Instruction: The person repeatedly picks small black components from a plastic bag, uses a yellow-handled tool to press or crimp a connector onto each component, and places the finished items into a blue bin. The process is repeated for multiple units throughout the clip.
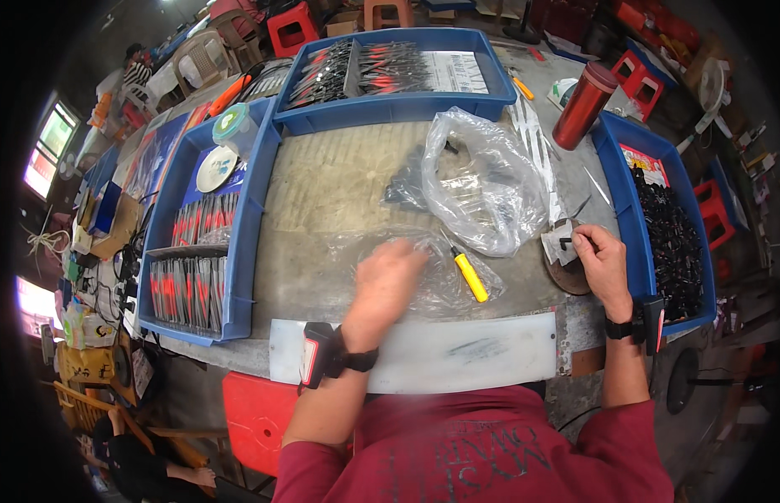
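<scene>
Maroon shirt (457,436) spans the lower edge. The right hand (604,260) pinches a small black part (566,242) left of a blue bin (627,210). Blurred left hand (388,281) is over clear plastic film (436,292); its grip cannot be told.

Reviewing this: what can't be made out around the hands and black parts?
In the head view:
Left hand: motion blur hides its fingers and anything they hold.
Small black piece: partly covered by the right hand.
Black parts in the right blue tray: too small, jumbled to count.
</scene>
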